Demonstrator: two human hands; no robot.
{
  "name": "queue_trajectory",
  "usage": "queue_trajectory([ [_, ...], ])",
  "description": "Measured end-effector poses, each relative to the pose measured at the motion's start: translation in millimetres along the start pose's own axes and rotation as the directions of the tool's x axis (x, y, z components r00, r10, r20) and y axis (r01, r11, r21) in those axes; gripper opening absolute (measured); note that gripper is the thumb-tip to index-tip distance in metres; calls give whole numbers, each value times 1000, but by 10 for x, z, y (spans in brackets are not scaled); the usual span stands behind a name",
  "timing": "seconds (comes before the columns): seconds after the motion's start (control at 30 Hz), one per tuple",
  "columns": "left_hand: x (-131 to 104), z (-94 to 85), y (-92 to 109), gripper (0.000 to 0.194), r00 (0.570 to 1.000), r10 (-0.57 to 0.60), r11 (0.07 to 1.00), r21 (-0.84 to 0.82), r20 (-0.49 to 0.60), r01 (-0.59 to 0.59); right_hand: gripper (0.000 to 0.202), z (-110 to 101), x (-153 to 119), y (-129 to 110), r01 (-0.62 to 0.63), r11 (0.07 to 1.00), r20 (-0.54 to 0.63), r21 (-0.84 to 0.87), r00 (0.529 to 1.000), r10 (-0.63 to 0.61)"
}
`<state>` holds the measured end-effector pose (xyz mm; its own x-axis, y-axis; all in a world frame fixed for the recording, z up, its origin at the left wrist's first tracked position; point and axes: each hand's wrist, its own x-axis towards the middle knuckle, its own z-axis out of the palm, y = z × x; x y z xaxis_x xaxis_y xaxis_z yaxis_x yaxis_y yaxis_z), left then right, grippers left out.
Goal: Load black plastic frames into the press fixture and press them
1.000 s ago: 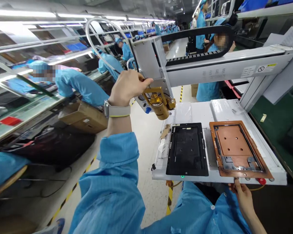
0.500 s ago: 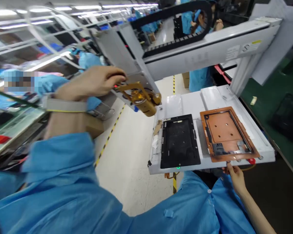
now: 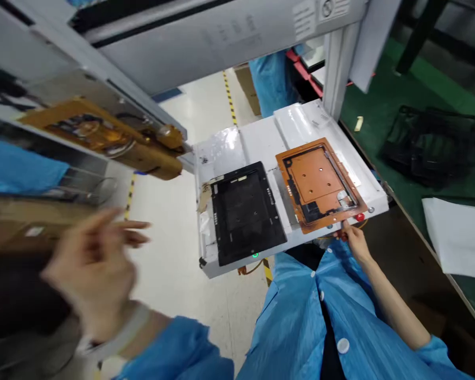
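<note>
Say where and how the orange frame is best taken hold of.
Probably by the near rim of the orange frame, coming from the wearer's side: the frame lies flat with no visible handle, and this rim runs along the front edge of the white bed, close to the right hand.

left hand blurred, fingers smeared (wristband too) | beam cut off above | its lettering illegible
</note>
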<state>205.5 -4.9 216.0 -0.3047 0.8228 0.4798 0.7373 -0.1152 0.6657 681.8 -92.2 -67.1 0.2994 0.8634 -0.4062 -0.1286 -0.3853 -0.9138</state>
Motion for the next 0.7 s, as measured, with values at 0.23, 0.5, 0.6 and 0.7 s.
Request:
queue_trajectory([
  [0.23,-1551,220,-638,58,788,-406,877,-46,462,479,81,-152,157,125,59,997,7,-53,998,-58],
  [0.5,-2148,1024,-787,87,483,-496,675,-30,722,738,80,-138,147,78,50,998,-20,-24,999,-50],
  [0.6,-2182,1214,-863,88,486,-514,668,-26,707,744,81,-91,116,36,60,998,-27,-20,998,-61],
  [0.7,-2177,1169,-876,87,491,-500,678,-30,714,735,82,-31,47,-5,69,996,-44,-53,996,-72],
])
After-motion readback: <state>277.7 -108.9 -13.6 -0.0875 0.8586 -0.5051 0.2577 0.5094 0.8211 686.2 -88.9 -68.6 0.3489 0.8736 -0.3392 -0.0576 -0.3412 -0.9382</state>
